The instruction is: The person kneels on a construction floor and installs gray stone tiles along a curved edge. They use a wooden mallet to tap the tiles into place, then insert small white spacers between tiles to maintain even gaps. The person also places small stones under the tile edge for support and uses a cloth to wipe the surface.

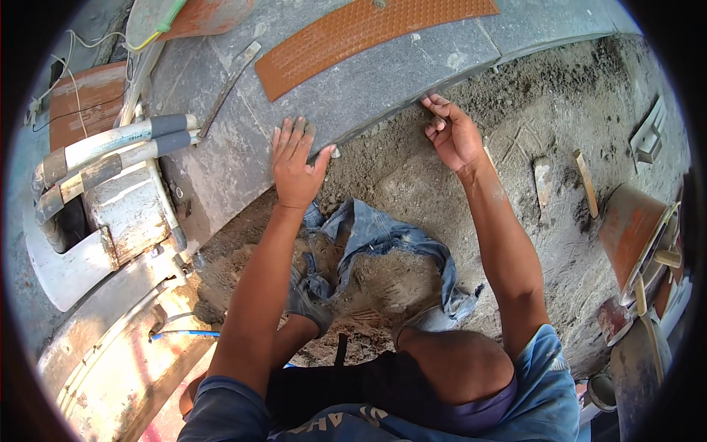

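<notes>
My left hand (296, 163) lies flat on the grey tile (353, 103), fingers spread and thumb by its near edge. A small pale chip (336, 153) sits beside that thumb. My right hand (454, 140) is at the same edge farther right, palm partly turned up. Its fingers are curled, with the foremost fingertips against the edge; whatever they may pinch is too small to make out. Loose grey mortar or sand (398, 169) spreads below the edge. An orange-brown textured strip (368, 40) rests on the tiles beyond my hands.
A crumpled blue cloth (368, 228) lies before my knees. White pipes (118, 144) stand at left, near a thin strip (230, 88). Two small sticks, including a wooden one (586, 183), a metal trowel (649, 136) and a bucket (633, 228) are at right.
</notes>
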`<state>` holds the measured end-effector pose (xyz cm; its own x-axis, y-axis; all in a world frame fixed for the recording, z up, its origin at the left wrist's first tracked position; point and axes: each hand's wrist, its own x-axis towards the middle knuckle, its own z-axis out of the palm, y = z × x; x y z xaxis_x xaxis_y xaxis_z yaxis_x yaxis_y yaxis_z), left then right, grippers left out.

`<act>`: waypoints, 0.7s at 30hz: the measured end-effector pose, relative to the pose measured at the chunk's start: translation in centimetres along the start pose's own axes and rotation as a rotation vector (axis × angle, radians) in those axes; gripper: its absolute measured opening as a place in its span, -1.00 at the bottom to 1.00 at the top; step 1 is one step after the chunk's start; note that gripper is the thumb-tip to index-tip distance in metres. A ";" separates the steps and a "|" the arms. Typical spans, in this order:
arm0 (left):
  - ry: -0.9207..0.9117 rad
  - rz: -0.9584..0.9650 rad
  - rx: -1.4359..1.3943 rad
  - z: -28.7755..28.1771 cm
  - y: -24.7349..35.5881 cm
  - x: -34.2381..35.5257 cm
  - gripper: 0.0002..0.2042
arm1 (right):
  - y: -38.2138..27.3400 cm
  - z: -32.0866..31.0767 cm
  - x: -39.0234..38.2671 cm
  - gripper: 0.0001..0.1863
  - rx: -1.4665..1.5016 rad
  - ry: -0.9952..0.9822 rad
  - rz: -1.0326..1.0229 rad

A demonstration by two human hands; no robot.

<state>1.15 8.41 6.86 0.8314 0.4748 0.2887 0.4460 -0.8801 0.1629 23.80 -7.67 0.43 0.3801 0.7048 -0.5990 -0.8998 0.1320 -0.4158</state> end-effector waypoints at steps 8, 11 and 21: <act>0.032 -0.057 -0.035 0.4 0.7 0.4 -0.61 | -0.1 -0.2 0.0 -0.62 0.039 -0.024 0.022; 0.042 -0.085 -0.040 0.4 1.5 0.8 -0.61 | -0.1 -0.2 0.0 -0.62 0.036 -0.018 0.029; 0.057 -0.154 0.009 1.5 5.4 3.8 -0.57 | 0.0 -0.9 0.2 -0.60 0.061 0.005 0.026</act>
<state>7.25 5.50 7.39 0.7329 0.6034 0.3143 0.5700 -0.7968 0.2007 24.02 -8.14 -0.31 0.3573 0.7051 -0.6126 -0.9208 0.1560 -0.3576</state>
